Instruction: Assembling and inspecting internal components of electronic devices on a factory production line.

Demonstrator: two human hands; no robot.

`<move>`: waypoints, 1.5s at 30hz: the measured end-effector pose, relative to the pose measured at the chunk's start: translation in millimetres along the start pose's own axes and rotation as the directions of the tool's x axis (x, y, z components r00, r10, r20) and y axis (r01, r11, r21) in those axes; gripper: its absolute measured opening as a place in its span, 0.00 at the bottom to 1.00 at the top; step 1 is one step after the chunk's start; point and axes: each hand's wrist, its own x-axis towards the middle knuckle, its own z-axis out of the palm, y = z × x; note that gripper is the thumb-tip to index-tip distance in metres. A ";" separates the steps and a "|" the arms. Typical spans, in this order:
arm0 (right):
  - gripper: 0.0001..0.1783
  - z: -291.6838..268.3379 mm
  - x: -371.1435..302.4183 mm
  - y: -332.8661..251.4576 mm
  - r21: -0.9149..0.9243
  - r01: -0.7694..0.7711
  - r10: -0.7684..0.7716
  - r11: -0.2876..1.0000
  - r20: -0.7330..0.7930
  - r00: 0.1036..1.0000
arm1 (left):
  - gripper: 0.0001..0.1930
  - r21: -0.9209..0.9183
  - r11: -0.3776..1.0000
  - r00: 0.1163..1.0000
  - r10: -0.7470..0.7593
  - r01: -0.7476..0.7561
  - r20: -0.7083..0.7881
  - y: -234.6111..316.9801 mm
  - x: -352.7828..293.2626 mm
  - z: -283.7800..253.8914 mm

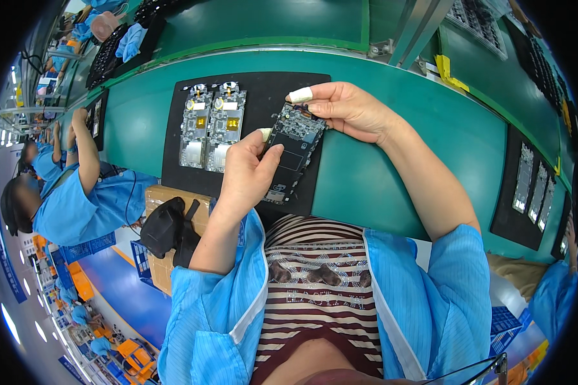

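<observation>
The dark rim of a pair of glasses point(494, 364) came nearest the camera, at the lower edge, well below the black mat point(258, 96). Also below that mat were the person's striped shirt point(315, 256) and open blue jacket point(411, 301).

A dark circuit board point(295, 154) was held over the right part of the black mat, tilted so that its upper end leaned to the right; whether its lower end touched the mat could not be told. The left hand point(247, 170) had thumb and forefinger closed on the board's left edge, the thumb lying over its face, the other fingers curled. The right hand point(353, 112) reached in from beyond the mat's right edge, its thumb and forefinger bent together with a small gap at the board's top end; whether they gripped the edge or a small part there could not be made out. Each forefinger wore a pale cover.

On the left half of the black mat two populated boards point(210, 127) lay side by side, each with a gold-coloured patch. Below the mat's left corner stood a cardboard box point(160, 194) bearing a black bag point(164, 228). Far to the mat's right, a second mat point(504, 218) carried three narrow boards point(523, 178). To its left sat a co-worker in blue point(83, 212).
</observation>
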 end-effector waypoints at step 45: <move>0.12 2.5 -5.0 -7.4 -0.592 0.019 -0.064 0.806 -0.056 0.996 | 0.11 0.028 1.000 0.995 0.001 0.001 -0.097 -9.2 11.9 11.0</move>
